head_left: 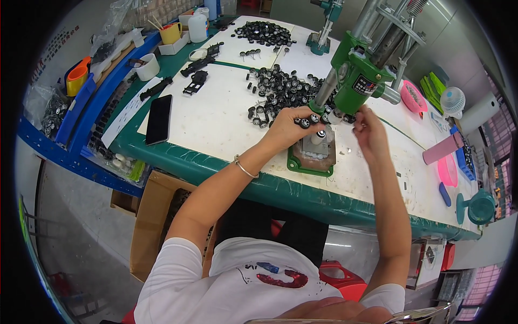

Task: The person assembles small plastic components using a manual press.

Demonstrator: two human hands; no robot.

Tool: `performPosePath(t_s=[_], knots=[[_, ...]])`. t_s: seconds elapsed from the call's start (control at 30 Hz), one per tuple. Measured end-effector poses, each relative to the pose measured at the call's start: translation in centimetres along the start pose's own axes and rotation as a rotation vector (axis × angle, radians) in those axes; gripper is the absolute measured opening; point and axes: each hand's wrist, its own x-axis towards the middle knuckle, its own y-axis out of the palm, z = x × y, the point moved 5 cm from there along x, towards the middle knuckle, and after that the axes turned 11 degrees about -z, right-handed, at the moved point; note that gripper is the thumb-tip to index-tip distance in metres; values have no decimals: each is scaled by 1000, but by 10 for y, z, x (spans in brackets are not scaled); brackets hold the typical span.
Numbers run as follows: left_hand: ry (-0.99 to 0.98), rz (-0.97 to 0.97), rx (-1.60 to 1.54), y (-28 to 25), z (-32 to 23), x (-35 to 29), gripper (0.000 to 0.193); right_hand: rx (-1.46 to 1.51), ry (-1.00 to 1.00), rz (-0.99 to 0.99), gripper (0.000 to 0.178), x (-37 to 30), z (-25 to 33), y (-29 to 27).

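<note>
My left hand [284,129] is closed round small black toy wheels [305,123] with silver hubs, beside the ram of a green hand press [353,81]. Below those fingers a single wheel [321,133] sits on top of the pale round post of the press fixture [318,139]. To the right of the press head, my right hand [372,135] has its fingers curled and pinched together. Dark wheels show by its fingertips, but what it grips, if anything, is too small to tell. The press base [310,170] stands near the table's front edge.
Behind my left hand lies a heap of wheels [286,86], with another wheel pile [263,33] farther back. Black toy chassis [195,82] and a phone [159,120] lie at left. At right are a pink cup [442,149], a pink basket [413,97] and a small fan [452,101].
</note>
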Motion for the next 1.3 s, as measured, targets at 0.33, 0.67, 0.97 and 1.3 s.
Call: performPosePath(t_s=[0.33,0.67,0.97,1.3], knots=[[17,-18,-139,14,5,5,21,-75,-383,132,27,48,181,54],[-30,4,-174,20,8,10,20,49,-625,-137,12,41,203,100],[66,7,-131,17,4,6,17,-123,-934,-48,32,-8,220,97],[101,-38,-44,13,10,1,19,204,-1137,-131,33,-85,194,91]])
